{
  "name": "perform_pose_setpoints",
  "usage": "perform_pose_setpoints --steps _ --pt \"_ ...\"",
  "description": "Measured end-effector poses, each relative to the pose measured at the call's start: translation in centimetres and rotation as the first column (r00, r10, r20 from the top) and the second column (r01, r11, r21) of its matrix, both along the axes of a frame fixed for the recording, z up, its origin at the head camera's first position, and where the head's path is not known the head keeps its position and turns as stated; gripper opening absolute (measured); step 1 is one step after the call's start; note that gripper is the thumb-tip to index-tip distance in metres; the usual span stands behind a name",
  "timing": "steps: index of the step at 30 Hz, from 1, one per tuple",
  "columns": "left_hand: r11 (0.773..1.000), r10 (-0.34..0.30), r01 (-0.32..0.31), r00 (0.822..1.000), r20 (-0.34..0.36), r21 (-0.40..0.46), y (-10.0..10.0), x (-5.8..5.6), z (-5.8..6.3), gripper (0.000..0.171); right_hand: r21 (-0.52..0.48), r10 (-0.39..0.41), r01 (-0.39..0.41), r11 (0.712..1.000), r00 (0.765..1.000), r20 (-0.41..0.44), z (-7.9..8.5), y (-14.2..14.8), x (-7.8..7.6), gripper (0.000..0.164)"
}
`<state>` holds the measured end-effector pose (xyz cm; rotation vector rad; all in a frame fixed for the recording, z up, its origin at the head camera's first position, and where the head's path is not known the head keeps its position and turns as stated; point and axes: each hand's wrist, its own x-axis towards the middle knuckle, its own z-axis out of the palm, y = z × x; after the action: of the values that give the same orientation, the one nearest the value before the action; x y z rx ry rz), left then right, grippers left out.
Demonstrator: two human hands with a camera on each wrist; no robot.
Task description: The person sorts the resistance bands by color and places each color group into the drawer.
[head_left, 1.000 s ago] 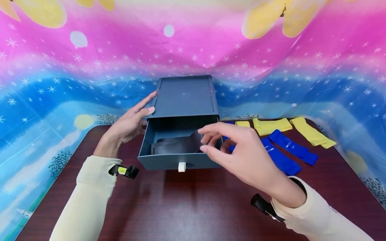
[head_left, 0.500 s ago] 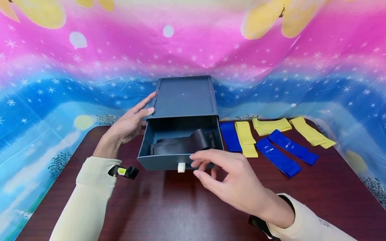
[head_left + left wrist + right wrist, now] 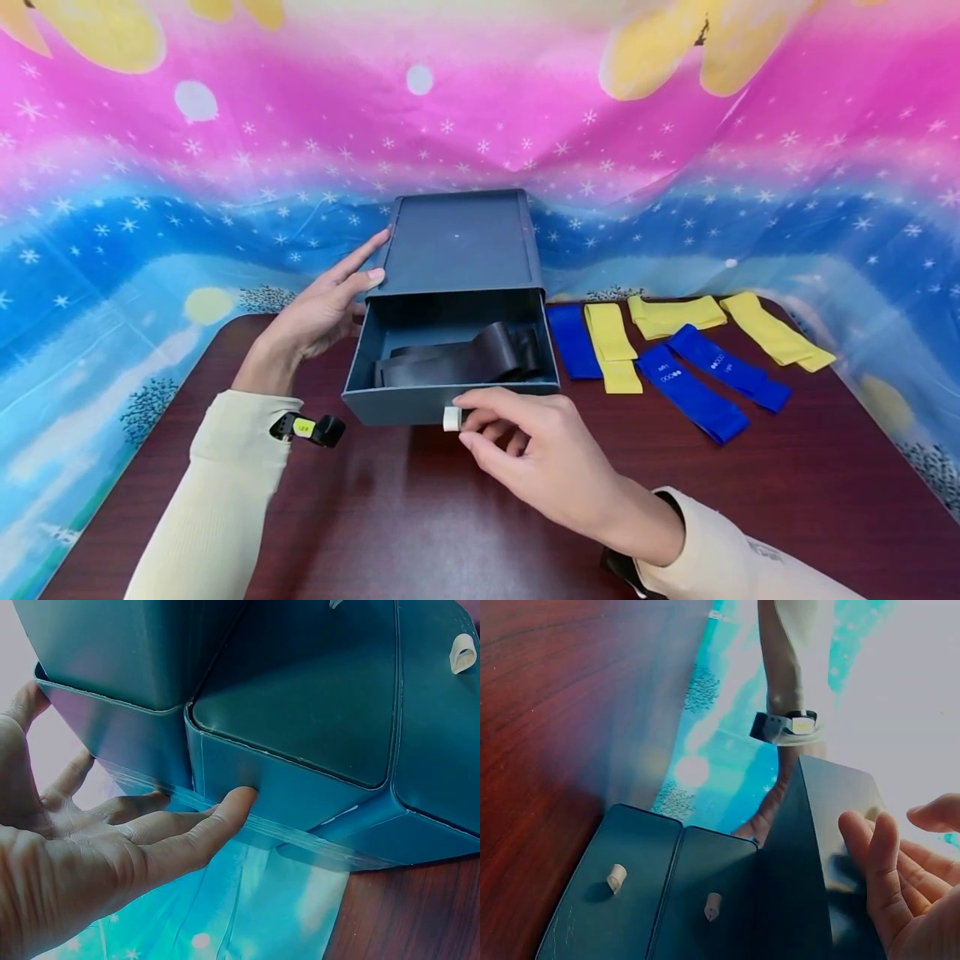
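In the head view a dark grey drawer cabinet stands at the table's back with its top drawer pulled out. Black exercise bands lie folded inside the drawer. My left hand rests on the cabinet's left side, fingers extended along it; the left wrist view shows the fingertips against the side wall. At the drawer's front, my right hand has its index fingertip right beside the white pull tab. Its thumb stands apart from the index finger, as the right wrist view also shows, with nothing between them.
Right of the cabinet lie three blue exercise bands and three yellow ones on the dark red wooden table. Closed lower drawers with tabs sit under the open one. A printed cloth hangs behind.
My right hand has drawn back from over the drawer's right side and moved down and left to the pull tab, uncovering the bands. The left hand and the drawer have stayed in place.
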<state>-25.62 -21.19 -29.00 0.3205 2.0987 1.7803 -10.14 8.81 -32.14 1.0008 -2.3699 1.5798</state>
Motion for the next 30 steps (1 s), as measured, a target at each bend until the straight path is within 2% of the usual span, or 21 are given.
perform_pose_setpoints --steps 8,18,23,30 --pt "1.000 0.003 -0.003 1.000 -0.011 -0.023 0.1 0.1 0.0 0.062 0.011 -0.005 0.005 1.000 1.000 0.014 -0.6 -1.0 -0.1 0.027" --pt "0.999 0.007 -0.007 1.000 -0.012 -0.034 0.3 0.3 0.3 0.062 0.036 -0.070 0.070 0.997 0.997 -0.012 -0.6 -1.5 -0.7 0.020" --pt "1.000 0.004 -0.004 1.000 -0.013 -0.028 0.3 0.2 0.4 0.062 0.033 -0.083 0.082 0.996 0.996 0.022 -0.1 -1.8 -1.7 0.021" --pt "1.000 0.008 -0.008 1.000 -0.002 -0.012 0.1 0.2 0.5 0.062 0.053 -0.115 0.111 0.992 0.991 0.065 0.4 -1.9 -4.2 0.022"
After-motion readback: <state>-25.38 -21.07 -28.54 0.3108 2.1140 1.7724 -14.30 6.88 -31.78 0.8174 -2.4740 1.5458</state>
